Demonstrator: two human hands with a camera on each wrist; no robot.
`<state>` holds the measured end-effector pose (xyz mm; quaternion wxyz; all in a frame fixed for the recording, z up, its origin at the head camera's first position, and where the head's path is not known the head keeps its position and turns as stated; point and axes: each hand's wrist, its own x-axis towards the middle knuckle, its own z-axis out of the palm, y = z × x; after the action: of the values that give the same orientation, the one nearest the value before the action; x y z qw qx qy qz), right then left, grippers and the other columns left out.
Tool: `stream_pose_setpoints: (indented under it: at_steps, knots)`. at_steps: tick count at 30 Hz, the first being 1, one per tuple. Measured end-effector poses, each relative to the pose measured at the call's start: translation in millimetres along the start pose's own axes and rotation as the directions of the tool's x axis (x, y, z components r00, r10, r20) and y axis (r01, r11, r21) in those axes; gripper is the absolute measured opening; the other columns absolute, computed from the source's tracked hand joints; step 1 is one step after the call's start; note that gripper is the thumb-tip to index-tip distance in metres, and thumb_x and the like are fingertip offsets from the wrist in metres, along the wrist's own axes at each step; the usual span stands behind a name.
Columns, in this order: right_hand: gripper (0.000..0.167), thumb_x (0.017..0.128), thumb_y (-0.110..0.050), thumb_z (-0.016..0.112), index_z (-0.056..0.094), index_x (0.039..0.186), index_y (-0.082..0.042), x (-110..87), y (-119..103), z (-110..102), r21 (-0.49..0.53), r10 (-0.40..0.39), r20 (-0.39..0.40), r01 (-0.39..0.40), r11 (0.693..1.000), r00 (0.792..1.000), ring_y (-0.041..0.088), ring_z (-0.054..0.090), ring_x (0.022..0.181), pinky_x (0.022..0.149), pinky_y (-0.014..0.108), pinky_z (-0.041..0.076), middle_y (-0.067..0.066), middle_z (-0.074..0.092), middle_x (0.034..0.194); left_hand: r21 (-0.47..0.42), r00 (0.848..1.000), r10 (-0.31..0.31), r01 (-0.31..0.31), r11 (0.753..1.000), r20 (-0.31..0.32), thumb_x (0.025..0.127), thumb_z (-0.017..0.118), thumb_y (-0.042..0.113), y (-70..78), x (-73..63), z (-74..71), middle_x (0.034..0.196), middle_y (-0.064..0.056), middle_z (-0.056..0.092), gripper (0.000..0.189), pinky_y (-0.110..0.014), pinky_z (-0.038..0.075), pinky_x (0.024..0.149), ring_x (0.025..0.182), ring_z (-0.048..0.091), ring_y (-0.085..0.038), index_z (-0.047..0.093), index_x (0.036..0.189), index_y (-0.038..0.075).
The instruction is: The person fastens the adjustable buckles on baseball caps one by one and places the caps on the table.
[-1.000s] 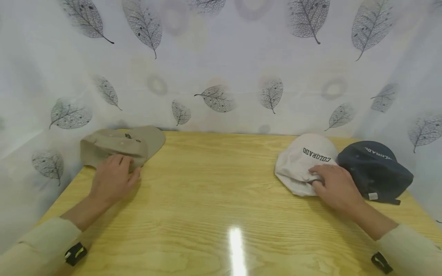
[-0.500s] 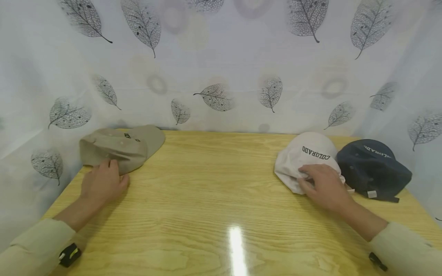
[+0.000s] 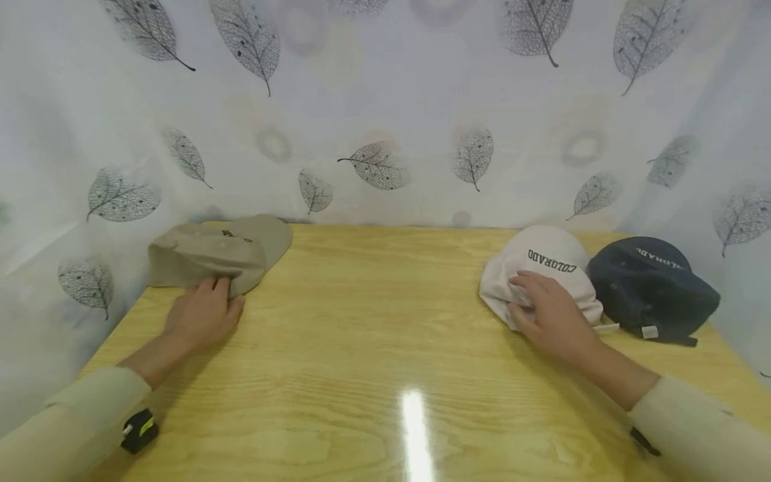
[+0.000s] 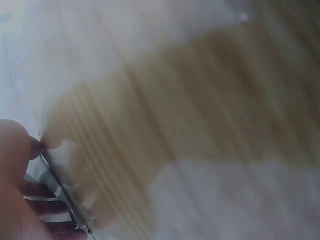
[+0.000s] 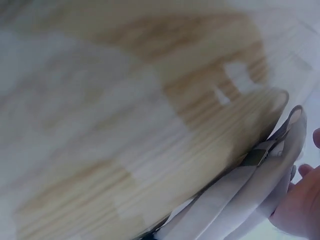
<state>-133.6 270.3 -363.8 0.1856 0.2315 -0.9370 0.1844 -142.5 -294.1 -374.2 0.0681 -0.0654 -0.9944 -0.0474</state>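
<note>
At the table's far left lies a khaki baseball cap (image 3: 205,251), its brim pointing right. My left hand (image 3: 201,314) grips its near edge, and the fingertips are partly hidden by the cloth; the left wrist view shows the hand (image 4: 20,195) at the thin edge. On the right sits a white cap (image 3: 545,244) lettered COLORADO. My right hand (image 3: 557,318) rests on its near side, fingers fairly straight and thumb apart. In the right wrist view, the white cap's rim (image 5: 240,195) lies beside the hand (image 5: 300,205).
A dark navy cap (image 3: 653,288) stands right beside the white one, its strap toward me. The light wooden table (image 3: 373,335) ends at a white curtain (image 3: 409,100) printed with leaves. A bright reflection lies on the tabletop.
My left hand drew back from the khaki cap, then moved forward and right; the cap has shifted slightly right. My right hand has slid left across the white cap, which stays put.
</note>
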Motion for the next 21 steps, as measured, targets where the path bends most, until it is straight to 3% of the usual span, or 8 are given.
stream_pose_setpoints:
  at_steps: [3, 8, 13, 21]
  knots:
    - [0.04, 0.088, -0.01, 0.068, 0.058, 0.125, 0.002, 2.0, -2.7, 1.7, 0.017, 0.033, 0.03, -0.033, 0.999, 0.999, 0.047, 0.047, 0.126, 0.103, 0.06, 0.036, 0.027, 0.05, 0.139, 0.018, 1.0, 0.011, -0.011, 1.0, 0.005, 0.102, 0.044, 0.031, 6.0, 1.1, 2.6, 0.105, -0.032, 0.058, 0.044, -0.063, 0.047, 0.074, 0.093, 0.057, -0.053, 0.056, 0.112, -0.01]
    - [0.038, 0.09, -0.01, 0.067, 0.058, 0.125, 0.0, 3.2, -5.8, 4.5, 0.019, 0.053, 0.049, -0.054, 0.998, 0.997, 0.046, 0.047, 0.126, 0.102, 0.06, 0.038, 0.025, 0.049, 0.14, 0.045, 0.999, 0.032, -0.031, 0.999, -0.007, 0.103, 0.042, 0.032, 14.3, 1.6, 2.7, 0.103, -0.03, 0.059, 0.044, -0.061, 0.047, 0.078, 0.093, 0.058, -0.049, 0.056, 0.108, -0.009]
    - [0.038, 0.089, -0.008, 0.068, 0.059, 0.125, 0.001, 6.8, -9.0, 5.9, 0.033, 0.031, 0.029, -0.032, 0.999, 0.999, 0.045, 0.048, 0.126, 0.103, 0.059, 0.038, 0.025, 0.051, 0.138, 0.053, 0.992, 0.113, -0.111, 0.992, -0.047, 0.103, 0.045, 0.029, 19.8, 2.3, 4.1, 0.103, -0.031, 0.062, 0.043, -0.058, 0.045, 0.092, 0.101, 0.059, -0.048, 0.058, 0.108, -0.012]
    - [0.038, 0.089, -0.007, 0.067, 0.058, 0.125, 0.001, 9.4, -12.2, 7.6, 0.065, 0.044, 0.045, -0.047, 0.997, 0.998, 0.046, 0.046, 0.128, 0.105, 0.06, 0.036, 0.025, 0.051, 0.138, -0.022, 0.967, 0.255, -0.254, 0.967, 0.011, 0.102, 0.049, 0.031, 41.2, 5.4, 8.9, 0.132, -0.033, 0.057, 0.056, -0.057, 0.037, 0.11, 0.125, 0.052, -0.048, 0.052, 0.131, -0.016]
